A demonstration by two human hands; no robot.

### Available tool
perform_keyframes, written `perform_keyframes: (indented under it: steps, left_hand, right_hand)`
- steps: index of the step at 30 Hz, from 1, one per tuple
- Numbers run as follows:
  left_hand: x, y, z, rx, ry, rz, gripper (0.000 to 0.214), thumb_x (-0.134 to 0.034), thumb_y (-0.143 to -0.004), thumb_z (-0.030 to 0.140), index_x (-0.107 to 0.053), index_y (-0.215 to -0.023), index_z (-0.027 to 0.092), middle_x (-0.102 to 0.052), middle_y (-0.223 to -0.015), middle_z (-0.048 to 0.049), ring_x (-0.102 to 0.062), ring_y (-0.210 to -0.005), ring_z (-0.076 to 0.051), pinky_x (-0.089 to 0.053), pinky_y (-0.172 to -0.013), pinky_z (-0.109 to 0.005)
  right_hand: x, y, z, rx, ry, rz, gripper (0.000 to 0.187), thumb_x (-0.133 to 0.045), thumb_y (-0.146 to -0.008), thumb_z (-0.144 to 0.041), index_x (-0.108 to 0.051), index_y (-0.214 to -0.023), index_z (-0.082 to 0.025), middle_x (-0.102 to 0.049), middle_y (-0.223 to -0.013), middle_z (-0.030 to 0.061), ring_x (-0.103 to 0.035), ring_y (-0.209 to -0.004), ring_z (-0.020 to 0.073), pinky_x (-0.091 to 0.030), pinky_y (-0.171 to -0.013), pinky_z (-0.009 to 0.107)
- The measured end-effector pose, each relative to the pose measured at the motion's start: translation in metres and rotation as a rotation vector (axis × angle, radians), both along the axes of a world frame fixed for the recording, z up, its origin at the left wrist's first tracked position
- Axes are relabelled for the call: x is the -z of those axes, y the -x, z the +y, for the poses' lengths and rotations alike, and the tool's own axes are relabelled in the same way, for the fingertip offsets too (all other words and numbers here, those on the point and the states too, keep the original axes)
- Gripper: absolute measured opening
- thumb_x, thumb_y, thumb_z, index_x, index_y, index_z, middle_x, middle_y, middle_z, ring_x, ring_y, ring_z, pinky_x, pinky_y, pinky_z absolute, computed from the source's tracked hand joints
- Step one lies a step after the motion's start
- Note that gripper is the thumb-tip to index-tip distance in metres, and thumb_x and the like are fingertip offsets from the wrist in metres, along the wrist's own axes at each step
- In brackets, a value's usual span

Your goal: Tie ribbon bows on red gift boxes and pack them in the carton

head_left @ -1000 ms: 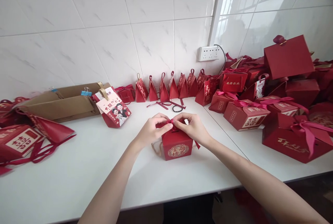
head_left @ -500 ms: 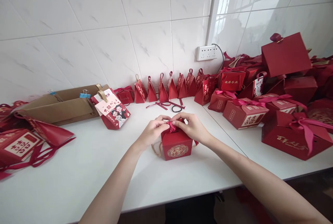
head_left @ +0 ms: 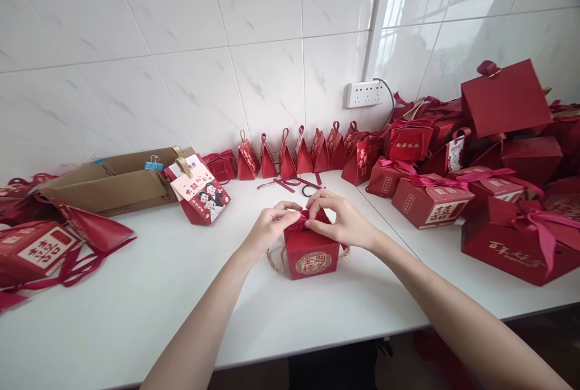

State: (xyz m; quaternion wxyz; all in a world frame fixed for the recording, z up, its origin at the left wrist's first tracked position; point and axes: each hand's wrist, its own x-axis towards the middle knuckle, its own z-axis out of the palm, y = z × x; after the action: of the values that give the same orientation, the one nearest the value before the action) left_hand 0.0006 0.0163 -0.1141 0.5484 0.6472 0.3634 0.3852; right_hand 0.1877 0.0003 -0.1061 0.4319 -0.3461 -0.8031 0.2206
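Note:
A small red gift box [head_left: 312, 260] with gold lettering stands upright on the white table, a twisted gold cord handle [head_left: 275, 262] hanging at its sides. On its top lies a red ribbon [head_left: 299, 221], gathered into a knot or bow that my fingers partly cover. My left hand [head_left: 272, 227] pinches the ribbon from the left, thumb and fingers closed. From the right, my right hand [head_left: 338, 218] grips the same ribbon between thumb and bent fingers. Behind the box are a black ring [head_left: 312, 189] and loose dark red ribbon strips [head_left: 290, 183].
Several triangular red boxes [head_left: 287, 163] line the wall. A pile of red gift boxes [head_left: 430, 200] fills the right side. On the left are a brown fabric container [head_left: 118, 191] with blue clips, a box with a cartoon couple [head_left: 202, 197] and more red boxes [head_left: 40, 251].
My right hand has shifted its fingers lower and closer over the ribbon, now covering more of it. My left hand stays at the ribbon. The whole view has moved slightly.

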Motion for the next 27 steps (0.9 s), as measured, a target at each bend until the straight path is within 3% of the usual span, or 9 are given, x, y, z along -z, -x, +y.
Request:
perform_keyframes:
  steps: [9,13,18,22,27]
  left_hand:
    - [0.002,0.005,0.003,0.066,-0.012,-0.008,0.025,-0.06,-0.079,0.036,-0.071,-0.069,0.016,-0.054,-0.11,-0.007,-0.051,-0.102,-0.021,-0.041,-0.086,-0.03]
    - [0.002,0.004,0.003,0.056,0.057,-0.085,0.024,-0.062,-0.077,0.033,-0.069,-0.065,0.015,-0.054,-0.109,-0.0072,-0.051,-0.098,-0.019,-0.042,-0.085,-0.029]
    - [0.0,0.003,0.002,0.068,0.111,-0.134,0.022,-0.063,-0.076,0.031,-0.069,-0.063,0.014,-0.053,-0.108,-0.0067,-0.051,-0.092,-0.017,-0.042,-0.081,-0.027]
    - [0.001,0.004,0.003,0.074,0.08,-0.112,0.022,-0.062,-0.076,0.032,-0.07,-0.064,0.015,-0.054,-0.108,-0.0067,-0.052,-0.094,-0.018,-0.042,-0.083,-0.028]
    - [-0.004,0.009,0.002,0.047,-0.1,0.107,0.028,-0.057,-0.081,0.037,-0.069,-0.065,0.017,-0.057,-0.106,-0.0066,-0.052,-0.1,-0.02,-0.04,-0.089,-0.031]
  right_hand:
    - [0.005,-0.002,0.005,-0.012,-0.009,0.024,0.012,-0.066,-0.08,-0.029,-0.063,-0.072,-0.019,-0.061,-0.086,0.0034,-0.057,-0.082,0.0161,-0.047,-0.077,0.031]
    - [0.007,-0.003,0.005,-0.017,-0.213,-0.024,0.005,-0.062,-0.082,-0.023,-0.061,-0.079,-0.02,-0.06,-0.086,0.004,-0.056,-0.082,0.0172,-0.048,-0.077,0.034]
    - [0.01,-0.003,0.005,-0.011,-0.413,-0.084,0.009,-0.057,-0.086,-0.019,-0.065,-0.081,-0.02,-0.058,-0.09,0.0051,-0.056,-0.085,0.017,-0.046,-0.081,0.034]
    - [0.011,-0.004,0.006,0.017,-0.423,-0.097,0.015,-0.053,-0.087,-0.015,-0.065,-0.079,-0.021,-0.058,-0.087,0.0047,-0.055,-0.082,0.0169,-0.046,-0.08,0.034]
    - [0.008,-0.006,0.005,-0.022,-0.33,-0.137,0.017,-0.049,-0.087,-0.013,-0.063,-0.078,-0.019,-0.057,-0.087,0.0056,-0.055,-0.084,0.0175,-0.046,-0.077,0.035]
